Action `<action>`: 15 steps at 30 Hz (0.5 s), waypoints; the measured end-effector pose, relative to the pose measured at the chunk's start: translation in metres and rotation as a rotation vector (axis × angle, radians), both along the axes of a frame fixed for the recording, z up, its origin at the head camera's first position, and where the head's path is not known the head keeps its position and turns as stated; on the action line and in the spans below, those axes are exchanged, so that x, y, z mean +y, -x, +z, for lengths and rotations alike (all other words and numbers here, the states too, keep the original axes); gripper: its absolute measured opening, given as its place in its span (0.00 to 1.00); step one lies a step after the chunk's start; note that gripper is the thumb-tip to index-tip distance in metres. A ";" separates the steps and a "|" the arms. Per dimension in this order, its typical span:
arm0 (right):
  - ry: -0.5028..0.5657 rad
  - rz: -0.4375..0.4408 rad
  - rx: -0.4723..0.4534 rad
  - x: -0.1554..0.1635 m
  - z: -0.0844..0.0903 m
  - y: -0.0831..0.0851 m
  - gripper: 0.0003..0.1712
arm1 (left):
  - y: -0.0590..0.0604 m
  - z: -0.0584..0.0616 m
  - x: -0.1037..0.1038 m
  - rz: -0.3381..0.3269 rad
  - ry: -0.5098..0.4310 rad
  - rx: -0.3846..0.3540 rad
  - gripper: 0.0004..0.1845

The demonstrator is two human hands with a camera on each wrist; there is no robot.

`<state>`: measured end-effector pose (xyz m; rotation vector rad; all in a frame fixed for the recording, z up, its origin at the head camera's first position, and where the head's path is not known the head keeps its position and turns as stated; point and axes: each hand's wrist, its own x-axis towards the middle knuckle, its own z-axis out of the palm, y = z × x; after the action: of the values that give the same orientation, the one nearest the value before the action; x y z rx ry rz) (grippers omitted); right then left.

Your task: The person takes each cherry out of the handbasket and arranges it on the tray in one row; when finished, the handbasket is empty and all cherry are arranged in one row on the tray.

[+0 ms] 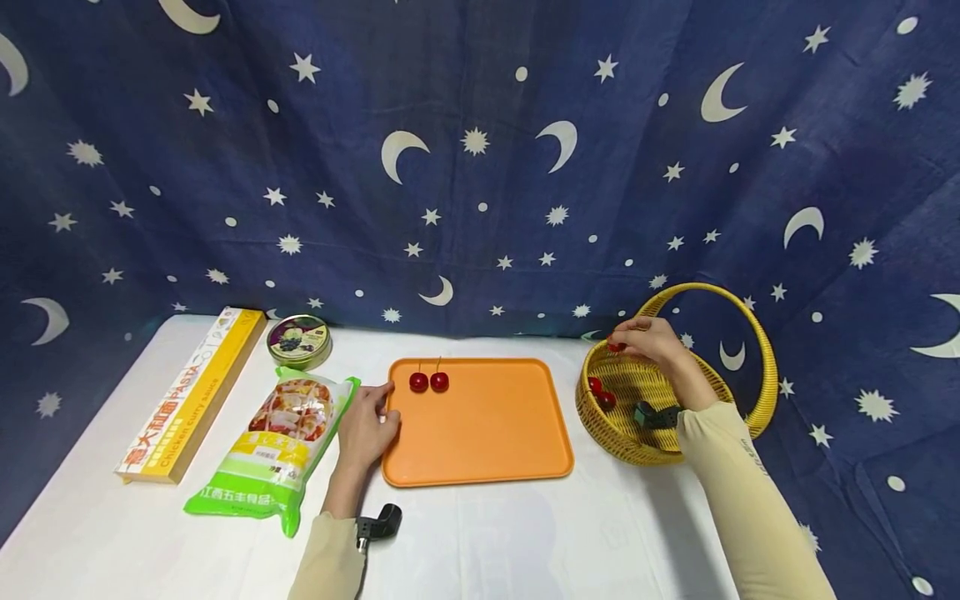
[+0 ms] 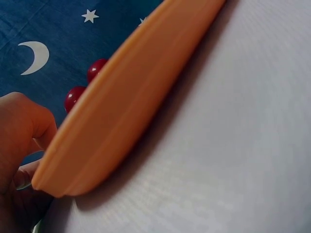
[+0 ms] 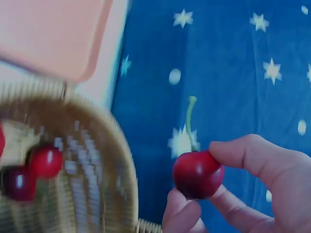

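An orange tray point(image 1: 487, 442) lies in the middle of the white table with two red cherries point(image 1: 429, 382) near its far left corner. My left hand point(image 1: 371, 421) rests against the tray's left rim point(image 2: 126, 111) with relaxed fingers; the two cherries point(image 2: 75, 96) show just over that rim. To the right stands a yellow wicker basket point(image 1: 626, 437) with two cherries point(image 1: 600, 393) inside. Above its far rim my right hand point(image 1: 641, 337) pinches one stemmed cherry point(image 3: 197, 174) between thumb and fingers point(image 3: 257, 158). The basket cherries point(image 3: 44, 160) lie below in the right wrist view.
On the left of the table point(image 1: 525, 533) lie a yellow pasta box point(image 1: 191, 392), a round tin point(image 1: 300, 340) and a green-edged food bag point(image 1: 281, 446). A blue cloth with stars and moons point(image 1: 480, 167) hangs behind. The basket's tall handle point(image 1: 757, 333) arches over the right side.
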<state>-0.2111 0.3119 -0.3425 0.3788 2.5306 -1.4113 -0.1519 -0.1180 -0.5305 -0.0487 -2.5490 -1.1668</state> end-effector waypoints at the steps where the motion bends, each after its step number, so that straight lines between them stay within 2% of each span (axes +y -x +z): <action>1: 0.012 0.010 0.003 -0.006 -0.001 0.001 0.18 | 0.000 0.000 0.000 -0.001 0.002 -0.003 0.25; 8: 0.014 0.096 -0.028 -0.045 -0.022 0.014 0.20 | -0.005 -0.003 0.000 0.006 -0.006 -0.045 0.26; 15: 0.137 0.117 0.001 -0.082 -0.044 0.020 0.16 | 0.000 0.000 0.000 -0.009 -0.005 -0.046 0.26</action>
<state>-0.2315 0.2299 -0.3867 0.2025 2.3966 -1.5276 -0.1517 -0.1179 -0.5305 -0.0324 -2.5882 -1.1916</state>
